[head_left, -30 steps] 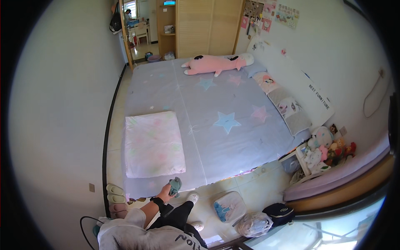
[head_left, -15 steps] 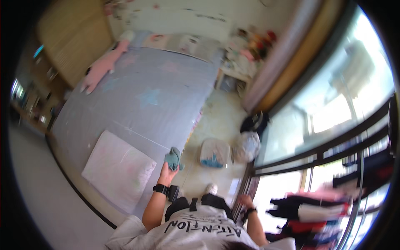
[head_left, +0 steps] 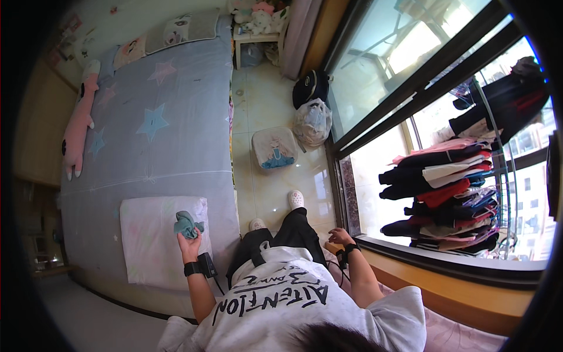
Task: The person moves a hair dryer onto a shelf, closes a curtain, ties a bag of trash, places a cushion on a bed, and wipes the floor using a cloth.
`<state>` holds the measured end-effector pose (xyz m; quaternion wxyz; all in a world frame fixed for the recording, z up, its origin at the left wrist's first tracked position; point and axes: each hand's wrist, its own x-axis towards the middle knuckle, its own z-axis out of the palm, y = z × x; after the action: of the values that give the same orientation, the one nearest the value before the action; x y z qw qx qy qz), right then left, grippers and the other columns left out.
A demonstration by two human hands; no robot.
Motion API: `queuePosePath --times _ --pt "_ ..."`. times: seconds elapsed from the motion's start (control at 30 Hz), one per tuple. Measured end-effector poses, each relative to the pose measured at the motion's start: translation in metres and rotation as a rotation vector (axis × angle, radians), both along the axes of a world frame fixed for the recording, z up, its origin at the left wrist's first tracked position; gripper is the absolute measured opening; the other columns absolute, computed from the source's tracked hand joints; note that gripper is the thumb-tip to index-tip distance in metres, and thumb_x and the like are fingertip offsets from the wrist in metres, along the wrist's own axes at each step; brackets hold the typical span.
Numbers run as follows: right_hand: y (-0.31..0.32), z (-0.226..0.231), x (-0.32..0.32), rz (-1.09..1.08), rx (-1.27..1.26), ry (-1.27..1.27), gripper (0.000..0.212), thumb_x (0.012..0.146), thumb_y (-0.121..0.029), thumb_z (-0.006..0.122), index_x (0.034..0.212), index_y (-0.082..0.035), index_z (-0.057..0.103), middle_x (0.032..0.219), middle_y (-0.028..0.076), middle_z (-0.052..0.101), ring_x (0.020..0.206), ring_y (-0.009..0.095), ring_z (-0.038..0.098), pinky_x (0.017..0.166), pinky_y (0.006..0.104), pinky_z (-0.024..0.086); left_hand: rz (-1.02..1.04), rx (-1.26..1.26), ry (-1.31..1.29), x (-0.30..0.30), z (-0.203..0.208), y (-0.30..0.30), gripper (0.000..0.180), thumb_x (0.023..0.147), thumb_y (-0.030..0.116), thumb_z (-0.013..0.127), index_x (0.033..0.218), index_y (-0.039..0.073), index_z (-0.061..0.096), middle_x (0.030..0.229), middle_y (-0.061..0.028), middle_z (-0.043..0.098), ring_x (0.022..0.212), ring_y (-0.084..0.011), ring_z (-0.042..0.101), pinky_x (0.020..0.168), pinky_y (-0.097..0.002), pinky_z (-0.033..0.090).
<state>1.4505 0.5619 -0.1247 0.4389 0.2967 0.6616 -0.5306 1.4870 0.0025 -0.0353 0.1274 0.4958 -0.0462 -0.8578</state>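
Note:
A crumpled grey-green cloth (head_left: 185, 223) is gripped in my left hand (head_left: 189, 244). It hangs above a pale, folded quilt or pad (head_left: 149, 249) on the near part of the bed (head_left: 193, 158). My right hand (head_left: 339, 236) is out at my right side, by the window frame, holding nothing. Its fingers are loosely bent and apart. Black straps with small boxes are on both wrists.
A square stool (head_left: 271, 141) with a cartoon picture stands ahead on the tiled floor. Beyond it are a full plastic bag (head_left: 314, 120) and a black bag (head_left: 311, 88). To the right, clothes (head_left: 443, 176) hang outside the sliding window. A long pink plush toy (head_left: 79, 129) lies along the bed's left side.
My view has turned toward the right, so the bed now sits further left. The left hand, still holding the cloth, has gone from near the bed's edge to over the folded quilt.

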Motion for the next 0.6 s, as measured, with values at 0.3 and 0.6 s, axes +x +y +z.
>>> queuePosePath --times 0.3,0.6 --pt "0.001 0.002 0.09 -0.168 0.043 0.104 0.023 0.075 -0.013 0.046 0.092 0.002 0.049 0.063 0.01 0.057 0.053 0.017 0.057 0.039 0.0236 0.041 -0.299 -0.013 0.092 -0.064 0.006 0.017 0.019 0.075 0.023 0.048 0.088 0.008 0.051 0.089 -0.0029 0.053 0.081 -0.0162 0.048 0.067 -0.0326 0.043" --pt "-0.009 0.02 0.156 -0.397 0.171 -0.017 0.018 0.077 -0.019 0.044 0.076 -0.006 0.055 0.064 0.006 0.056 0.055 0.015 0.054 0.048 0.0234 0.042 -0.524 -0.091 0.188 -0.125 0.017 0.054 0.025 0.075 0.027 0.048 0.091 0.008 0.05 0.09 -0.0031 0.052 0.081 -0.0166 0.048 0.067 -0.0317 0.044"
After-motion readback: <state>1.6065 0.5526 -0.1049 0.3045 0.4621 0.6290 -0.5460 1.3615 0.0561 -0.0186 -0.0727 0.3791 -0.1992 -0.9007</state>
